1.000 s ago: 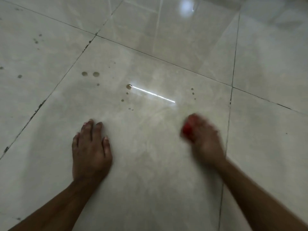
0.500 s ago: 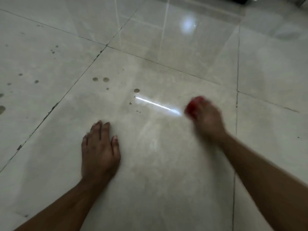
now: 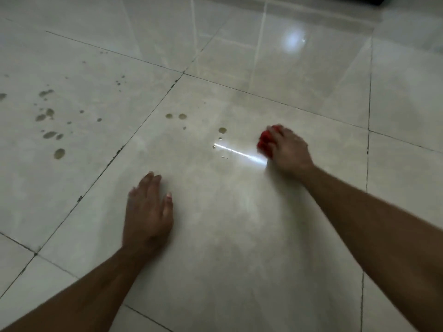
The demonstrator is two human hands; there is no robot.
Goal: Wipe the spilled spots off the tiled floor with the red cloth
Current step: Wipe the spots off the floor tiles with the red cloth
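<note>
My right hand [image 3: 288, 150] presses a bunched red cloth [image 3: 265, 143] onto the pale tiled floor [image 3: 227, 236]; only the cloth's left edge shows past my fingers. A brownish spot [image 3: 222, 130] lies just left of the cloth, with tiny droplets [image 3: 224, 156] below it. Two more spots [image 3: 175, 116] sit farther left on the same tile. Several larger spots [image 3: 49, 134] are scattered on the tile at the far left. My left hand [image 3: 147, 212] lies flat on the floor, fingers spread, holding nothing.
Dark grout lines [image 3: 115, 153] cross the floor between the large glossy tiles. A bright streak of reflected light [image 3: 239, 153] runs from the droplets to the cloth. A round light reflection [image 3: 292, 40] glares at the top right.
My right hand with the cloth has moved forward, away from me, over the small spots at the right. The view has shifted so that more spots at the left show. My left hand stays planted.
</note>
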